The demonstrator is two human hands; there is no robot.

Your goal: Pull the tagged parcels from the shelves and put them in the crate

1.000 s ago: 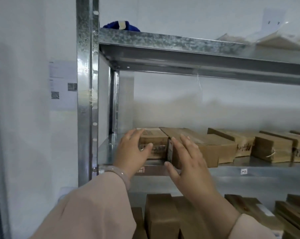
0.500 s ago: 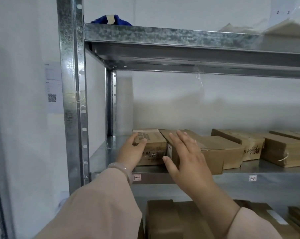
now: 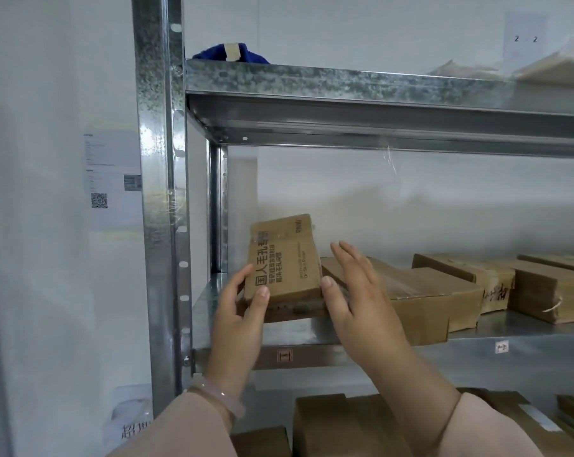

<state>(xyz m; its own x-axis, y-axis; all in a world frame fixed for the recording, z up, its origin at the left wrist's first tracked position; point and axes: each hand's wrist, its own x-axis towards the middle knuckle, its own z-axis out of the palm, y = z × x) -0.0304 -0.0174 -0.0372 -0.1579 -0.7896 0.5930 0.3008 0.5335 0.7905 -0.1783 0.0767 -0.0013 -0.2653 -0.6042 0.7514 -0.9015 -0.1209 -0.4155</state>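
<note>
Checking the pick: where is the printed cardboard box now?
Head view: the printed cardboard box stands tipped up at the left end of the middle shelf, gripped by the left hand, with the right hand against its right edge.

Looks bright, evenly lit, a little washed out. Shows glare on the metal post at ten o'clock, soft shadow on the wall beneath the upper shelf. Bows straight lines near the edges; blurs the sleeve at six o'clock.
</note>
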